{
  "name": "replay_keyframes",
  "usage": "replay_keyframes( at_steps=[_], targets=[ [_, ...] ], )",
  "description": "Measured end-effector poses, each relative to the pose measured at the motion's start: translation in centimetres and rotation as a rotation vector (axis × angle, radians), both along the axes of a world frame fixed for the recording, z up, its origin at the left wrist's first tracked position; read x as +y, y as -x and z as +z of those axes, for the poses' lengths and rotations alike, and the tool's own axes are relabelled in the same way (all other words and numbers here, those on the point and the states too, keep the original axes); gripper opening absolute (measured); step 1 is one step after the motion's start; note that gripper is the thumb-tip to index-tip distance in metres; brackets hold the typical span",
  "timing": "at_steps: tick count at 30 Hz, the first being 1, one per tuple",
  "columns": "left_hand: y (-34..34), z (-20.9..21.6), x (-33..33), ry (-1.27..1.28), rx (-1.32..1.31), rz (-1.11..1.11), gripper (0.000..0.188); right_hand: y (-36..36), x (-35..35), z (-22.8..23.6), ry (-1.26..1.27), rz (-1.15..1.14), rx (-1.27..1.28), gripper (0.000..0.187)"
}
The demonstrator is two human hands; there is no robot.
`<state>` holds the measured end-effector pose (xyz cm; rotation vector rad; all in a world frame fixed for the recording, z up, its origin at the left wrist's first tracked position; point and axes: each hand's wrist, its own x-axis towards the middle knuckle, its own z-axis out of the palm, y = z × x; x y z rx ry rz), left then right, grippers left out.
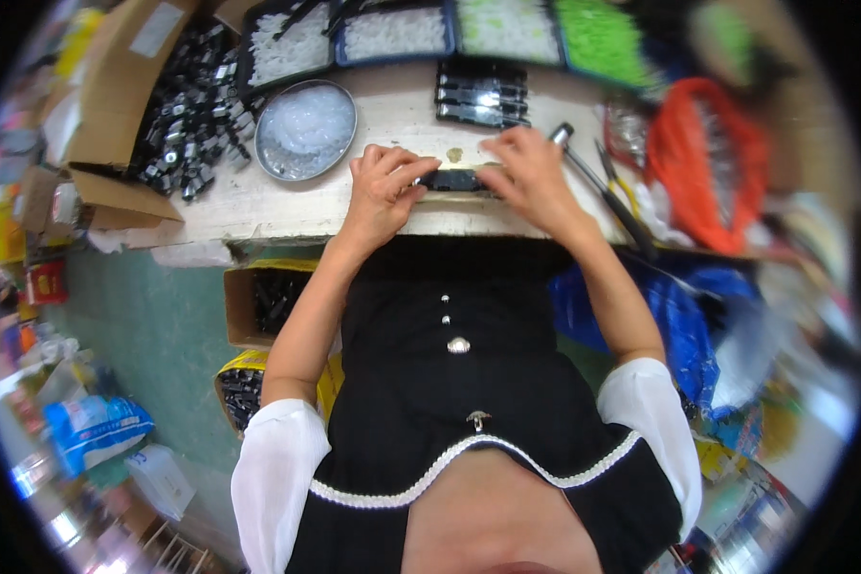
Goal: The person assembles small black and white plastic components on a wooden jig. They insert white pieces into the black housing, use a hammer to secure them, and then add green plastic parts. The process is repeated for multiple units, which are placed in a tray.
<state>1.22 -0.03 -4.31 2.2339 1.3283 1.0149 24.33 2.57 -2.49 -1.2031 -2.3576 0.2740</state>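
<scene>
A small black rectangular piece (452, 180) with a glossy top lies lengthwise near the front edge of the workbench. Its left end is pinched between thumb and fingers of my left hand (385, 187). At the other end, my right hand (529, 177) has its bent fingers and thumb closed on the piece; the fingertips are slightly blurred. Just beyond, several similar glossy black pieces (482, 96) lie side by side in a neat stack. A hammer (598, 172) with a dark handle rests to the right of my right hand.
A round metal dish (306, 130) of clear small parts stands left, beside a heap of black and silver parts (196, 120) spilling from a cardboard box (115, 86). Trays of white and green pieces (598, 43) line the back. Right are pliers (617, 177) and a red bag (684, 158).
</scene>
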Motion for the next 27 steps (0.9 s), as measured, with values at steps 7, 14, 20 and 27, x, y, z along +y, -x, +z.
replay_keyframes(
  at_steps=[7, 14, 20, 27],
  targets=[
    [0.2, 0.4, 0.5, -0.031, 0.237, -0.151, 0.041, -8.6, -0.8, -1.6, -0.114, -0.491, -0.351, 0.029],
    [-0.8, 2.3, 1.4, 0.008, 0.492, -0.249, 0.052, -8.0, -1.5, -1.7, -0.015, -0.305, 0.040, 0.019],
    [-0.8, 2.8, 1.5, -0.020, 0.573, -0.288, 0.051, -2.2, -4.3, 3.1, 0.140, -0.164, -0.027, 0.013],
    [-1.1, 3.3, 1.3, -0.029, 0.631, -0.296, 0.048, -0.7, -5.1, 6.8, -0.009, -0.194, 0.055, 0.019]
  ],
)
